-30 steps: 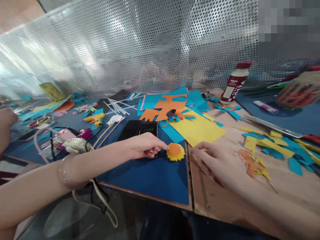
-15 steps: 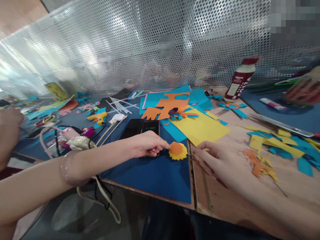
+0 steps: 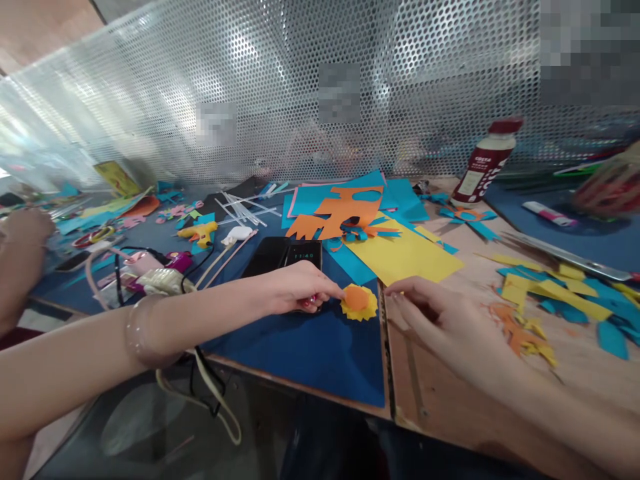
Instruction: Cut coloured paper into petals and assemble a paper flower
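Observation:
A small paper flower (image 3: 358,302), an orange disc on yellow petals, lies on the dark blue mat (image 3: 310,343) near its right edge. My left hand (image 3: 299,288) reaches across the mat, with its index finger stretched out to touch the flower's left edge. Its other fingers are curled under and show red nails. My right hand (image 3: 443,319) rests on the bare wooden table (image 3: 450,400) just right of the flower. Its fingers lie loosely spread and hold nothing, the fingertips a short gap from the petals.
A black phone (image 3: 295,254) lies right behind my left hand. Behind it are a yellow sheet (image 3: 407,257), an orange cutout (image 3: 340,212), a glue gun (image 3: 200,233) and cables. A bottle (image 3: 484,171) stands back right, paper scraps (image 3: 540,293) at right. Other people's hands (image 3: 20,243) work at both sides.
My right hand has crept a little left, closer to the flower. My left index finger has stayed on the flower's edge. The view has shifted slightly.

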`<state>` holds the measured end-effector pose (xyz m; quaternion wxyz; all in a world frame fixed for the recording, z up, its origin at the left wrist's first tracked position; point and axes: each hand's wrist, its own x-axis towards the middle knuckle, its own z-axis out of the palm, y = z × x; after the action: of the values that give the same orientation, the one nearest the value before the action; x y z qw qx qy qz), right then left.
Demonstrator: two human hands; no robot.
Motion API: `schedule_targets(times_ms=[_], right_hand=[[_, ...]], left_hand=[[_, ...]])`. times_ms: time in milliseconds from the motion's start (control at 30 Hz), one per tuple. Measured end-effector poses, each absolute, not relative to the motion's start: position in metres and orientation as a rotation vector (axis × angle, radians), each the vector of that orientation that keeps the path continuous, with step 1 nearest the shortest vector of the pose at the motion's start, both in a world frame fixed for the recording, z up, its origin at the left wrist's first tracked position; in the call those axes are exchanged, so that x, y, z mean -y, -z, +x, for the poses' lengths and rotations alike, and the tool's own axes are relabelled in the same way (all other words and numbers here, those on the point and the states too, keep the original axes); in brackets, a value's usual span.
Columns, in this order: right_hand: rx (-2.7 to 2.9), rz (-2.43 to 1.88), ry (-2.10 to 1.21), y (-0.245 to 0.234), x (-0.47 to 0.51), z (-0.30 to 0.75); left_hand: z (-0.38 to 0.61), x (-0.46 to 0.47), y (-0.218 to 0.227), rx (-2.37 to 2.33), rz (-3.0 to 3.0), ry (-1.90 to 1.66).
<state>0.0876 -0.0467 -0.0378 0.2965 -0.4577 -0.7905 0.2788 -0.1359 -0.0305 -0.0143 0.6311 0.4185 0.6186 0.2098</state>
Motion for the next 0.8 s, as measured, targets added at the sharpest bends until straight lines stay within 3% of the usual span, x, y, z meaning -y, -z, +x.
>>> schedule_targets(times_ms=[467, 667, 800], right_hand=[[2.089, -1.073, -0.572, 0.065, 0.052, 0.083], [2.059, -1.036, -0.631, 0.066, 0.052, 0.086], [2.075, -1.049, -0.579, 0.059, 0.054, 0.089]], left_hand=[[-0.14, 0.031, 0.017, -1.42, 1.064, -0.459], [-0.148, 0.041, 0.016, -1.56, 1.647, -0.531], [-0.144, 0.044, 0.018, -1.373, 2.138, -0.682]])
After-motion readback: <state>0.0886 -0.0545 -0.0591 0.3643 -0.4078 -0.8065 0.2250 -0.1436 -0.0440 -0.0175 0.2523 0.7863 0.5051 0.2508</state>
